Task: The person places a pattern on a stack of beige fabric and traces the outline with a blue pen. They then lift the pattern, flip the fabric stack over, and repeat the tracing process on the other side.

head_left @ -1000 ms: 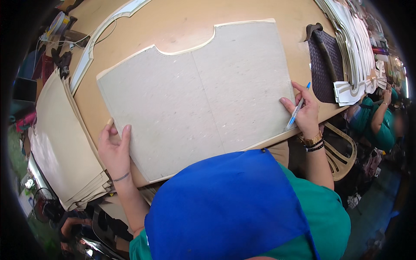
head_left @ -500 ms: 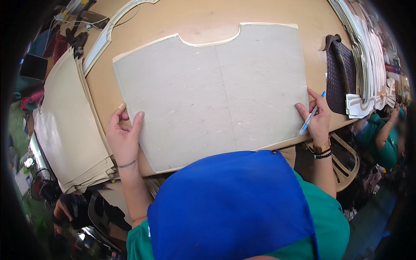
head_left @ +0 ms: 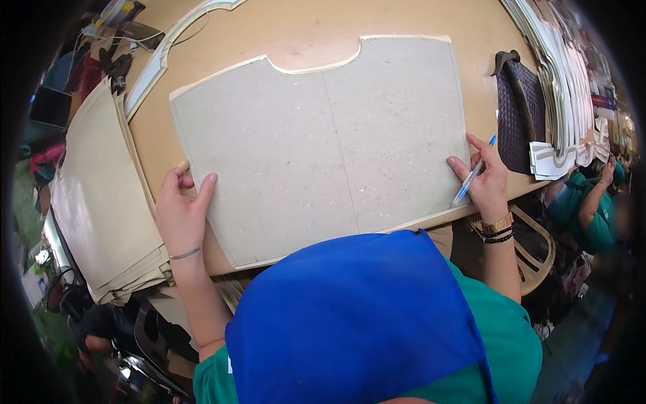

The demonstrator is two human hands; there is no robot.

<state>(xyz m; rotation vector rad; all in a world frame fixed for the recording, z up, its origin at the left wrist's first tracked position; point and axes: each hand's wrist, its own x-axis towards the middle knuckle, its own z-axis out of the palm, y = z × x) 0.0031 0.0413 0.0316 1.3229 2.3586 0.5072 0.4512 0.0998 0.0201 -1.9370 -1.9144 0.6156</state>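
Note:
A wide grey pattern sheet (head_left: 282,155) with a curved notch in its far edge and a thin line down its middle lies flat in front of me. Pale cream material shows along its rim from underneath. My left hand (head_left: 185,209) holds its left edge, thumb on top and the other fingers curled against the side. At the right edge is my right hand (head_left: 488,178), its thumb resting on the sheet. A clear pen with a blue cap (head_left: 464,188) sits in the fingers of that hand.
Cream sheets (head_left: 104,202) are stacked at the table's left. A white curved template (head_left: 151,77) lies beyond them. At the right are a dark textured piece with a strap (head_left: 518,101) and a pile of white patterns (head_left: 568,101). A chair (head_left: 538,256) stands below; a person (head_left: 592,209) sits farther right.
The sheet and both hands appear shifted slightly left in the picture. Both hands keep the same places at the sheet's edges, and the pen stays in my right hand.

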